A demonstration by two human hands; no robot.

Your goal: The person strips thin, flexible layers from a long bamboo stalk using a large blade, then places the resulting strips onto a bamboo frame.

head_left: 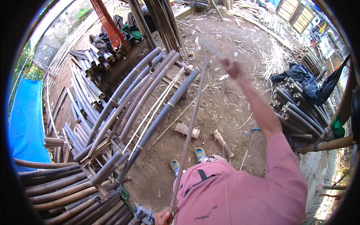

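Low at the front, my left hand point(164, 216) is closed round the near end of a long brown bamboo strip point(190, 123). The strip slants up and away past the rack. My right arm reaches out far ahead, and my right hand point(234, 69) is a closed fist, smeared by motion. From that fist a grey blade point(210, 48), like a big knife, points up and left; blur hides its exact shape. The blade is close to the strip's far end, but I cannot tell if they touch.
Bamboo poles rest on a rack point(165, 108) to my left, with pale strips point(155, 107) across it. Stacked bamboo point(60, 191) lies at the lower left, and another pile point(296, 107) at the right. A wood block point(187, 130) and short piece point(223, 143) lie by my feet.
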